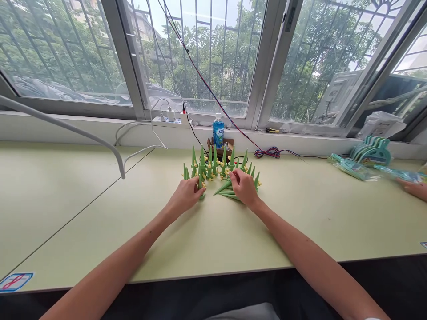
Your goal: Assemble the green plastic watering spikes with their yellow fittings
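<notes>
Green pointed watering spikes (202, 168) with small yellow valves stand upright in a cluster at the middle of the table. My left hand (185, 194) is closed around one green spike (200, 182) at the cluster's front left, its point up. Over the right side of the group, my right hand (245, 186) has thumb and fingertips pinched together; whatever is between them is too small to make out. Beneath that hand, several loose green spikes (223, 187) lie flat, points toward the left. Part of the cluster is hidden behind both hands.
Behind the spikes, a blue bottle (218, 132) stands by a small brown box (228, 145). A coiled cable (267, 152) lies near the sill, and a white cable (83, 126) arches at left. Teal hangers (372, 151) and another person's hand (414, 188) are at right.
</notes>
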`<state>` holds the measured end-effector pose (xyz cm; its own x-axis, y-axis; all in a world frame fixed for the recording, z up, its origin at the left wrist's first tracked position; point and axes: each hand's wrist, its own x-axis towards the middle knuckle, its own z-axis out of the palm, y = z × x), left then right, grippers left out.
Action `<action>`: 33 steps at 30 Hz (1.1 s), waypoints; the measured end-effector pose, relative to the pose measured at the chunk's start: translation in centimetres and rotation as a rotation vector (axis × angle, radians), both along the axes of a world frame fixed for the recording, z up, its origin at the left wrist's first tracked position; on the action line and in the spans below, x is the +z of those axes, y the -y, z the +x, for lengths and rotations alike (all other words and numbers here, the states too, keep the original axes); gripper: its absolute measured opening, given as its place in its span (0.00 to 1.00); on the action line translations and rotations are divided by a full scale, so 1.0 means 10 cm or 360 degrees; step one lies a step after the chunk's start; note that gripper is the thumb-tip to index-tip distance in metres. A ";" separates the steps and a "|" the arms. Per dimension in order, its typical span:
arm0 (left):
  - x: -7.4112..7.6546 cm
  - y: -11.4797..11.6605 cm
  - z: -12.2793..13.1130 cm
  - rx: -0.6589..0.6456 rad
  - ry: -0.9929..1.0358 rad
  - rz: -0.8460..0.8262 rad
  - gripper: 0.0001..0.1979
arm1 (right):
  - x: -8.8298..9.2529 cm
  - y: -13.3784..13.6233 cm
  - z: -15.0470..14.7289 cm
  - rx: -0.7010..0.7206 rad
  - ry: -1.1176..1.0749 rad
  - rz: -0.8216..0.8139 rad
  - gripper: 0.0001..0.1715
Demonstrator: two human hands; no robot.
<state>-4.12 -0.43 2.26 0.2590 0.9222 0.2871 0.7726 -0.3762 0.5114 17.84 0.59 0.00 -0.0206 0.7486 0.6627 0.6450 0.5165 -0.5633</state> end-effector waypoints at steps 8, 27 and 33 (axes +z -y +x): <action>-0.04 0.02 0.03 0.0059 0.0075 0.0161 0.11 | -0.01 -0.06 0.09 0.0031 0.0322 -0.0061 0.07; -0.15 0.13 0.20 -0.0546 -0.0011 0.0329 0.13 | -0.01 -0.07 -0.07 0.0362 0.1254 -0.0207 0.20; -0.17 0.12 0.19 -0.0572 -0.0053 0.0237 0.14 | 0.00 -0.03 -0.09 0.0364 0.1167 -0.0290 0.18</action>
